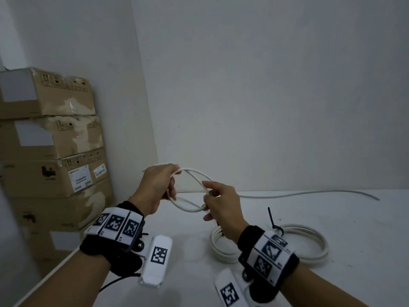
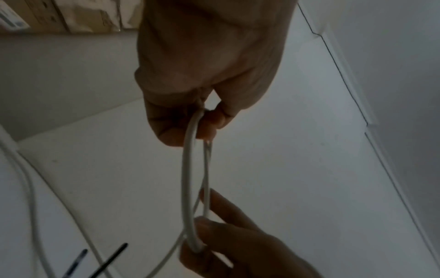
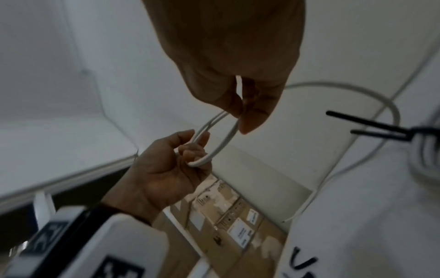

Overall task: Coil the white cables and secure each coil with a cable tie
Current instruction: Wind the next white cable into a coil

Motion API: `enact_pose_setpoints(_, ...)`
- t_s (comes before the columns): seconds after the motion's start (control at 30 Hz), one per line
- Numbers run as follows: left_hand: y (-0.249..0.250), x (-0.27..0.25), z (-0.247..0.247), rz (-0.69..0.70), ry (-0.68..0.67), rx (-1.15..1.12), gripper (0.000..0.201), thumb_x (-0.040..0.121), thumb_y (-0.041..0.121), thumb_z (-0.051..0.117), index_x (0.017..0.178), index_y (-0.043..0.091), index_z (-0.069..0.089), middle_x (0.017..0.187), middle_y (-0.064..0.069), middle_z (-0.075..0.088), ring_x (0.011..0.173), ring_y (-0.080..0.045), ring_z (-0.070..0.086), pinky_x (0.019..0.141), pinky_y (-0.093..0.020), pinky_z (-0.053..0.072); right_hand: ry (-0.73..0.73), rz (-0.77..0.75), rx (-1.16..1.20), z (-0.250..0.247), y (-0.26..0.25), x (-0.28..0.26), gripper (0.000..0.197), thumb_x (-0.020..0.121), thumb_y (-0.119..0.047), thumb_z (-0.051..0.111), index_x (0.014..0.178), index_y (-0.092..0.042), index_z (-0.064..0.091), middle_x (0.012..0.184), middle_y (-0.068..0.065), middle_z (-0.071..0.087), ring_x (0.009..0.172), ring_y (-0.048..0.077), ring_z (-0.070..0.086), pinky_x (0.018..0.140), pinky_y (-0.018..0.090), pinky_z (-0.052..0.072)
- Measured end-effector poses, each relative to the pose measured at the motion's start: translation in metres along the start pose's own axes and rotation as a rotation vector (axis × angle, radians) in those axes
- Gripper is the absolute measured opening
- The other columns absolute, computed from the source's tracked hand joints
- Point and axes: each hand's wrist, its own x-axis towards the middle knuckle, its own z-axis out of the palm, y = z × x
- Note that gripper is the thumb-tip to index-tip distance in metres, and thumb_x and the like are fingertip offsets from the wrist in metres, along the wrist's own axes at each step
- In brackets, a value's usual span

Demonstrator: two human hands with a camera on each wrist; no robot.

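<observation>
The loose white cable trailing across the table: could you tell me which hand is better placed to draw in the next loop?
Probably the right hand: it pinches the small white cable coil on the side where the loose white cable trails off, while the left hand grips the gathered loops.

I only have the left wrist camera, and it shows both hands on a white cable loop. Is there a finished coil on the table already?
Observer: Yes. The head view shows one tied coil lying on the table, under the raised right hand and wrist.
Operator: What secures it?
Observer: A black cable tie, with its tail sticking up.
Operator: Where does the loose cable go?
Observer: The loose cable trails to the right along the table's far edge.
</observation>
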Motion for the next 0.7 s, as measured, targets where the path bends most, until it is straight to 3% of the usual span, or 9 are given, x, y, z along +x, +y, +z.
enact_pose_setpoints(0.13,-0.014,0.003,-0.008,0.125,0.144,0.001,0.027,0.096,0.024,0.056,0.085,0.001,0.066,0.038,-0.004,0.043,0.032,-0.017,0.042,0.048,-0.028,0.043,0.023,-0.027,-0.133,-0.004,0.005,-0.007,0.025,0.087,-0.003,0.051,0.107,-0.012,0.063,0.073,0.005,0.056,0.057,0.015,0.055,0.041,0.025,0.049)
enact_pose_setpoints(0.23,-0.018,0.001,-0.011,0.269,0.125,0.111,0.024,0.093,0.028,0.063,0.081,0.007,0.063,0.047,-0.004,0.050,0.037,-0.014,0.048,0.046,-0.027,0.045,0.067,-0.031,-0.215,-0.008,0.013,-0.004,0.012,0.085,-0.010,0.054,0.095,-0.009,0.059,0.065,0.003,0.054,0.047,0.011,0.045,0.038,0.025,0.046)
enact_pose_setpoints(0.3,-0.021,0.000,-0.013,0.331,0.136,0.228,0.022,0.094,0.026,0.061,0.082,0.008,0.062,0.056,-0.005,0.054,0.042,-0.013,0.051,0.045,-0.026,0.045,0.049,-0.091,-0.301,-0.007,0.017,-0.003,0.009,0.083,-0.010,0.052,0.090,-0.012,0.057,0.063,0.003,0.054,0.049,0.014,0.044,0.041,0.031,0.046)
enact_pose_setpoints(0.37,-0.025,0.003,-0.015,0.437,0.221,0.515,0.022,0.094,0.030,0.059,0.083,0.012,0.063,0.068,-0.002,0.056,0.059,-0.015,0.052,0.055,-0.026,0.042,0.029,-0.107,-0.295,-0.006,0.020,-0.005,0.009,0.082,-0.008,0.050,0.086,-0.015,0.056,0.062,0.004,0.054,0.051,0.018,0.047,0.043,0.036,0.046)
enact_pose_setpoints(0.43,-0.030,0.005,-0.017,0.547,0.268,0.820,0.018,0.094,0.031,0.059,0.084,0.016,0.063,0.085,0.001,0.053,0.083,-0.015,0.045,0.072,-0.029,0.039,0.021,-0.066,-0.191,-0.007,0.020,-0.006,0.012,0.085,-0.004,0.049,0.088,-0.013,0.056,0.063,0.005,0.055,0.050,0.019,0.050,0.040,0.029,0.044)
enact_pose_setpoints(0.5,-0.034,0.009,-0.021,0.436,0.145,0.797,0.019,0.097,0.029,0.054,0.086,0.014,0.059,0.089,-0.001,0.053,0.088,-0.020,0.048,0.073,-0.029,0.040,0.010,-0.041,-0.107,-0.010,0.020,-0.004,0.015,0.087,-0.002,0.047,0.093,-0.012,0.057,0.069,0.010,0.057,0.046,0.019,0.053,0.040,0.026,0.044)
enact_pose_setpoints(0.6,-0.037,0.007,-0.023,0.072,-0.181,0.244,0.020,0.101,0.022,0.047,0.089,0.006,0.049,0.071,-0.012,0.062,0.057,-0.029,0.059,0.048,-0.030,0.048,0.017,-0.030,-0.075,-0.016,0.020,0.004,0.017,0.088,-0.001,0.045,0.097,-0.011,0.054,0.075,0.019,0.060,0.043,0.020,0.055,0.041,0.027,0.047)
enact_pose_setpoints(0.7,-0.037,0.004,-0.022,0.113,-0.239,0.173,0.017,0.100,0.014,0.049,0.087,0.003,0.049,0.055,-0.008,0.054,0.050,-0.024,0.049,0.047,-0.030,0.044,0.009,-0.060,-0.192,-0.016,0.024,0.015,0.011,0.089,-0.005,0.048,0.097,-0.011,0.052,0.073,0.017,0.062,0.049,0.023,0.058,0.045,0.029,0.048)
